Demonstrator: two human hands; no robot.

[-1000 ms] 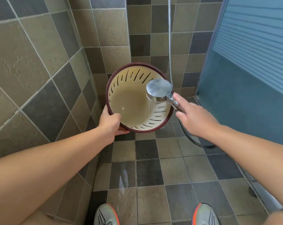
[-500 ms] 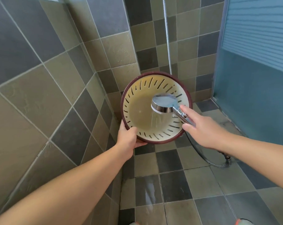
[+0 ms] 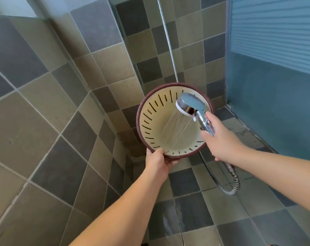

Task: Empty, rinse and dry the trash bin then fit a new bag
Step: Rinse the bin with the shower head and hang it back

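The left hand (image 3: pixel 157 161) grips the lower rim of the slotted cream trash bin (image 3: pixel 170 128), tipped mouth-up above the tiled floor (image 3: pixel 200 210), while the right hand (image 3: pixel 220 139) curls round the chrome shower head (image 3: pixel 190 103), spraying water into it.

At centre frame the trash bin (image 3: pixel 161 128) hid its own outer wall and the left hand (image 3: pixel 157 161) fingers beneath its rim, while the shower hose (image 3: pixel 230 183) ran off the top edge.
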